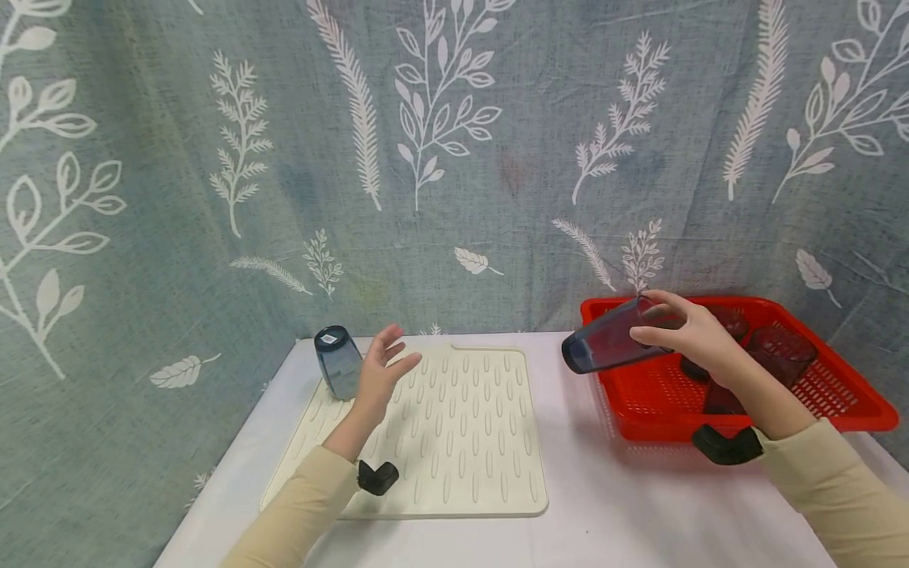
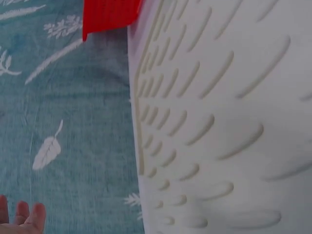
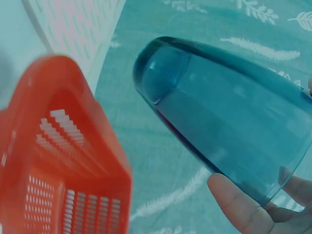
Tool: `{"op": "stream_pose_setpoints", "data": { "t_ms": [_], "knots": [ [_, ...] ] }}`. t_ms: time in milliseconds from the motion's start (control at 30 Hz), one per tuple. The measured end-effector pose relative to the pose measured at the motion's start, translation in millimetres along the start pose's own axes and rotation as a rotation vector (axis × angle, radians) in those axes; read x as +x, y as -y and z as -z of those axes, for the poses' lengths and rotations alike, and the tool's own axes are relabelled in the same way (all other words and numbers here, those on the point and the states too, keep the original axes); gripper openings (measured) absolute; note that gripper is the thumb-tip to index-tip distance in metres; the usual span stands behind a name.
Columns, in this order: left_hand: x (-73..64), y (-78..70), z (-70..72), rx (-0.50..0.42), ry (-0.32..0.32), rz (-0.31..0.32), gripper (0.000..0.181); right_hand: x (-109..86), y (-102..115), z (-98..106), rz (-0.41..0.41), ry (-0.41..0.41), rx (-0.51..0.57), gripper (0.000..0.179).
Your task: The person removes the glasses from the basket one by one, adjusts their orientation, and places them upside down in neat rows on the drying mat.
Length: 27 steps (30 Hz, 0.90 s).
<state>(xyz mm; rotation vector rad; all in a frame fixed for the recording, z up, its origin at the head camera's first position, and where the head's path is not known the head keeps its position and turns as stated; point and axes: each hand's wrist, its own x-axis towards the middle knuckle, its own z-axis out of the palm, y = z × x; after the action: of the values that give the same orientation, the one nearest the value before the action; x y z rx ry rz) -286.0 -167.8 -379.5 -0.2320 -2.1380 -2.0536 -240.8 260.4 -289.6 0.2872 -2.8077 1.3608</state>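
My right hand (image 1: 685, 327) grips a blue tinted drinking glass (image 1: 611, 339) near its rim, fingers and thumb on either side. The glass is tilted, its thick base pointing left, over the left edge of the red basket (image 1: 632, 430). In the right wrist view the thumb presses the side of the glass (image 3: 229, 112). My left hand (image 1: 379, 371) hovers above the cream drying mat (image 1: 469, 442) with fingers spread and nothing held. Just left of it, a second blue glass (image 1: 341, 367) stands upside down on the mat's far left corner.
Several dark tinted glasses (image 1: 781, 355) lie in the red basket at the right. A white table (image 1: 575, 489) carries mat and basket. Behind them hangs a grey-green curtain (image 1: 525, 158) with white leaf prints.
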Motion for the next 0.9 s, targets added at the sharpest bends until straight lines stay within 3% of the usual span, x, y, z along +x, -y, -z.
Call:
{"op": "stream_pose_setpoints", "data": {
  "t_ms": [500, 900],
  "knots": [
    [-10.6, 5.8, -26.9, -0.055, 0.081, -0.019, 0.061, 5.8, 4, -33, -0.002, 0.004, 0.151, 0.072],
    [-16.6, 12.1, -57.1, -0.127, 0.152, -0.013, 0.060, 7.0, 4, -57, -0.017, 0.008, 0.269, 0.071]
  ]
}}
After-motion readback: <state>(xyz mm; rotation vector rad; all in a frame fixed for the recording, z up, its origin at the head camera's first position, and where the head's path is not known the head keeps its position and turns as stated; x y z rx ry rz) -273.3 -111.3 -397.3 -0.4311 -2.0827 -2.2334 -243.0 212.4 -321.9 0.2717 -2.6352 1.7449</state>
